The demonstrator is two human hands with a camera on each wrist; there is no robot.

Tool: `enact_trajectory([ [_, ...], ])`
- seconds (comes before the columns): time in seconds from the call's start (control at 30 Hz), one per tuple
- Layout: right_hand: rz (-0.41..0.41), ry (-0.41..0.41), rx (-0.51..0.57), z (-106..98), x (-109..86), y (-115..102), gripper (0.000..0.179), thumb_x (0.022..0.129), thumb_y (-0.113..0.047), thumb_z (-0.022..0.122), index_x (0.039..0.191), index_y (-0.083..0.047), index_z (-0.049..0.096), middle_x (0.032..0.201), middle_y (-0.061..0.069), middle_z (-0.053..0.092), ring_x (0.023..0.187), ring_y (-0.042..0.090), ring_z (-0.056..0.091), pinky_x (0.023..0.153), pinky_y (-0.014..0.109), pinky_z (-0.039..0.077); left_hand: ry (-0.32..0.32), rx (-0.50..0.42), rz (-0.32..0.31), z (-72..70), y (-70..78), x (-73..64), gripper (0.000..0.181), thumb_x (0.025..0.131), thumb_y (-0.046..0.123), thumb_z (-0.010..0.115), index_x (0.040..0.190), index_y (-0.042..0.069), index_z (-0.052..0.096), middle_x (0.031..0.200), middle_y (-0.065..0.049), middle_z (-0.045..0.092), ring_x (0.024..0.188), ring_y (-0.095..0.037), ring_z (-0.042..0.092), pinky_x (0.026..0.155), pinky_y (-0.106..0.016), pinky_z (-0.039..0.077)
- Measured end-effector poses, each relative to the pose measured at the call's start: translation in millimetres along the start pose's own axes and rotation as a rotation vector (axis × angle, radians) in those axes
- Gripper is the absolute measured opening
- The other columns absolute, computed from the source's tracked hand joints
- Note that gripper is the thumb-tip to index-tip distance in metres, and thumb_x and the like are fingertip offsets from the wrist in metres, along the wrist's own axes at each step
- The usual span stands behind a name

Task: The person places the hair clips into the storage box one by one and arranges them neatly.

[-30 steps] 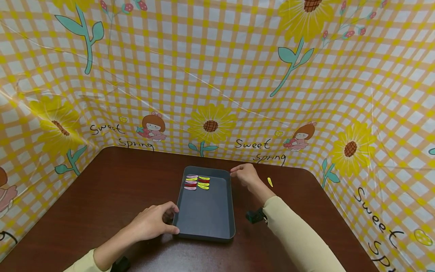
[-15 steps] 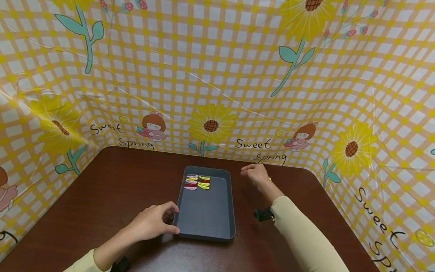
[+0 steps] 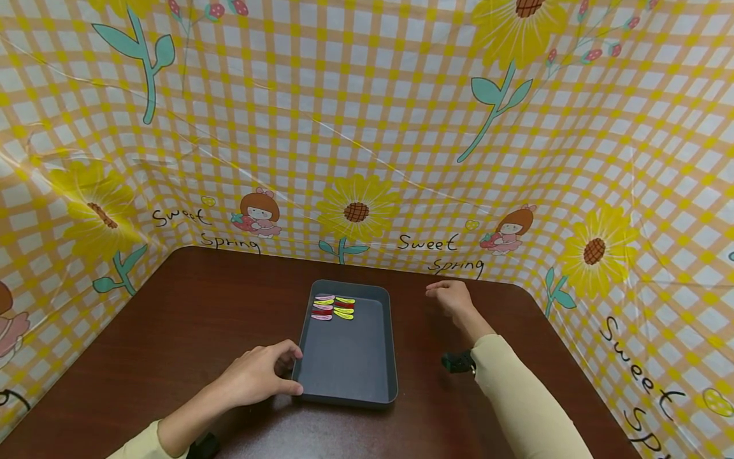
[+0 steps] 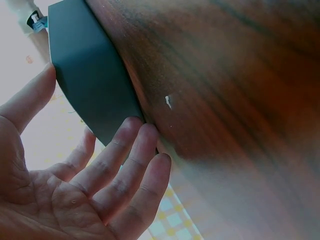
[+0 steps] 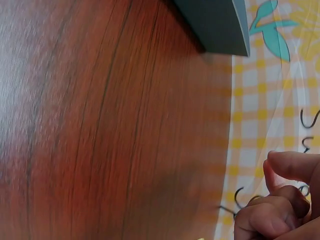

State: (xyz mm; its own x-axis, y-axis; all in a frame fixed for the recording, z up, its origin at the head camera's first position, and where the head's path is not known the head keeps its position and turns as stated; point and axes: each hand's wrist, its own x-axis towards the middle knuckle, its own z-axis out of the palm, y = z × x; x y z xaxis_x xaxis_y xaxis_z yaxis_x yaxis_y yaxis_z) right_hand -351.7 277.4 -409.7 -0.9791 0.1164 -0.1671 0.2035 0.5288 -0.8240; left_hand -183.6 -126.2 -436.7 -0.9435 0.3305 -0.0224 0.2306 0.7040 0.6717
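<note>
In the head view, a dark grey rectangular tray lies on the table, with pink, yellow and red snap hair clips in two columns at its far left. My left hand rests at the tray's left side, thumb and fingertips touching rim and outer wall, as the left wrist view also shows. To the right of the tray, apart from it, is my right hand, its fingers loosely curled. Nothing shows between those fingers in the right wrist view. A yellow sliver barely enters that view's bottom edge.
The brown wooden table is closed in at the back and sides by a checked cloth with sunflowers and printed words. A small white mark shows on the wood in the left wrist view.
My right hand has moved rightward, away from the tray's far right corner. It now hides the yellow hair clip seen on the table earlier. My left hand and the tray stay put.
</note>
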Motion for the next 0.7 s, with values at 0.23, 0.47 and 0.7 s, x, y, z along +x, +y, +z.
enact_trajectory([
  [0.23, 0.023, 0.021, 0.022, -9.6, 6.7, 12.2, 0.035, 0.101, -0.019, 0.058, 0.130, 0.000, 0.063, 0.145, 0.022, 0.052, 0.115, 0.033, 0.054, 0.086, 0.045, 0.050, 0.000, -0.003, 0.005, -0.6, 0.2, -1.1, 0.051, 0.074, 0.039, 0.089, 0.114, 0.022, 0.064, 0.102, 0.004, 0.068, 0.091, -0.015, 0.063, 0.074, -0.044, 0.048],
  [0.47, 0.026, 0.040, 0.008, -17.5, 15.4, 27.5, 0.032, 0.101, -0.021, 0.058, 0.127, -0.004, 0.065, 0.142, 0.020, 0.054, 0.061, 0.012, 0.040, 0.057, 0.029, 0.038, 0.002, -0.001, 0.007, -0.6, -1.0, 0.2, 0.051, 0.073, 0.040, 0.089, 0.114, 0.022, 0.064, 0.102, 0.004, 0.069, 0.092, -0.014, 0.063, 0.074, -0.044, 0.048],
  [0.7, 0.016, 0.054, 0.012, -21.4, 14.9, 37.5, 0.034, 0.101, -0.019, 0.057, 0.130, -0.002, 0.064, 0.144, 0.021, 0.052, 0.095, 0.022, 0.051, 0.073, 0.033, 0.045, 0.000, -0.002, 0.006, -0.3, -2.1, 1.4, 0.052, 0.073, 0.042, 0.089, 0.114, 0.022, 0.064, 0.102, 0.005, 0.069, 0.093, -0.014, 0.063, 0.074, -0.045, 0.049],
])
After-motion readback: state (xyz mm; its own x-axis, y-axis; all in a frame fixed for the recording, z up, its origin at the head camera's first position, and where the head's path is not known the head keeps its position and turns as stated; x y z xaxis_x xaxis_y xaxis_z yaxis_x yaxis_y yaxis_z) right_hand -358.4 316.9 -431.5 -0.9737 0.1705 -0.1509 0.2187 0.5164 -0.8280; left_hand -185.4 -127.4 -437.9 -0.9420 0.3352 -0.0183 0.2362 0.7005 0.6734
